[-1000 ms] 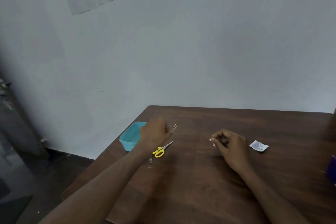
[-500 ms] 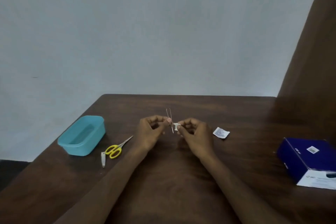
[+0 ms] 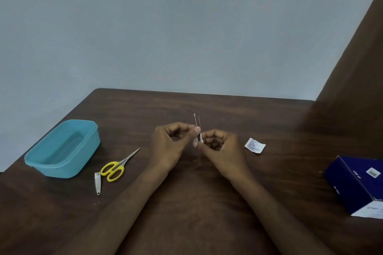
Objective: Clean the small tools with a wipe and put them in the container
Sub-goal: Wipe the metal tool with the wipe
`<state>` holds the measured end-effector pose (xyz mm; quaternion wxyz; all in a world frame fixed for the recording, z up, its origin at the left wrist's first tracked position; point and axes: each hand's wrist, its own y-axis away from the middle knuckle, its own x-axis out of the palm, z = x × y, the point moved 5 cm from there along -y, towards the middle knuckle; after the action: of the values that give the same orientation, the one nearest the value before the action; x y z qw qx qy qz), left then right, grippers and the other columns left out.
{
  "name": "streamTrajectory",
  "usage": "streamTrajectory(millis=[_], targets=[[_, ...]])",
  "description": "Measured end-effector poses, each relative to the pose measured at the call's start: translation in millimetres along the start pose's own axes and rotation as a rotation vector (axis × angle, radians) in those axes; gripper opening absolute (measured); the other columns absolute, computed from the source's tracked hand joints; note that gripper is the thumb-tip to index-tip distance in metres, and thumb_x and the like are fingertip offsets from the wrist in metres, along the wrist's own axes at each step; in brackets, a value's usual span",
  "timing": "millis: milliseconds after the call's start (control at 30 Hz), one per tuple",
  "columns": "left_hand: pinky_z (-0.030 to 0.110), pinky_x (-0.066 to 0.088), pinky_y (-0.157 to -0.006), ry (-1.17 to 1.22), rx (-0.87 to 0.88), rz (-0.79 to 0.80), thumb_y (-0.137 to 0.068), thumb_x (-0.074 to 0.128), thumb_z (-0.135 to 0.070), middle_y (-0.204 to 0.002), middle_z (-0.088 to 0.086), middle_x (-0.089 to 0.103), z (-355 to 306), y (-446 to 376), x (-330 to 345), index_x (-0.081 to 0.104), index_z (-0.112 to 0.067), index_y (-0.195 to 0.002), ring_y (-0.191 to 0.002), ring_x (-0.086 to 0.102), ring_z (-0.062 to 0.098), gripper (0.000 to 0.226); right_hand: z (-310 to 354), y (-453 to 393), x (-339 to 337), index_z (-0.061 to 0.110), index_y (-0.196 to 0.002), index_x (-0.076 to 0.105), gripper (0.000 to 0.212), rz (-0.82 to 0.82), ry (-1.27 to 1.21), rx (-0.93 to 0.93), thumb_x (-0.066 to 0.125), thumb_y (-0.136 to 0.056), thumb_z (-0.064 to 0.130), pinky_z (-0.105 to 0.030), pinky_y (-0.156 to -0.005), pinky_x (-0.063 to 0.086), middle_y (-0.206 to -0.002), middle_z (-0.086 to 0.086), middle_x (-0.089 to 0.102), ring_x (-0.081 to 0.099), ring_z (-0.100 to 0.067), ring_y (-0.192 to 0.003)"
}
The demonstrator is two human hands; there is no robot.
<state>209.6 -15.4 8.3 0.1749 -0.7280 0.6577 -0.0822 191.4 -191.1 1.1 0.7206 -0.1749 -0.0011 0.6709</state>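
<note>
Above the middle of the dark wooden table (image 3: 186, 223), my left hand (image 3: 170, 145) pinches thin metal tweezers (image 3: 196, 120) upright, tips pointing up. My right hand (image 3: 221, 147) pinches a small white wipe (image 3: 195, 143) folded round the tweezers' lower end. A teal plastic container (image 3: 62, 149) stands with nothing in it at the table's left edge. Yellow-handled scissors (image 3: 116, 167) and a silver nail clipper (image 3: 97, 183) lie just right of the container.
A torn white wipe sachet (image 3: 254, 145) lies to the right of my hands. A dark blue box (image 3: 356, 184) sits at the table's right side. A pale wall runs behind the table, and a brown panel (image 3: 352, 89) rises at the right.
My left hand picked the tweezers up near the scissors and carried them to the centre, where my right hand met them with the wipe. The view swung right and down.
</note>
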Motion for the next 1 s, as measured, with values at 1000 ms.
streamTrajectory(millis=[1000], targets=[[0.037,0.055,-0.072,-0.06,-0.005,0.089,-0.092,0.086,-0.031,-0.075,-0.004,0.08,0,3,2,0.085,-0.026,-0.083,-0.072,0.062,0.015,0.01,6,6,-11,0.024,-0.078,0.08,0.013,-0.121,0.14,-0.021,0.092,-0.08,0.028,-0.018,-0.058,0.049,-0.071,0.01,0.078,0.07,-0.001,-0.061]])
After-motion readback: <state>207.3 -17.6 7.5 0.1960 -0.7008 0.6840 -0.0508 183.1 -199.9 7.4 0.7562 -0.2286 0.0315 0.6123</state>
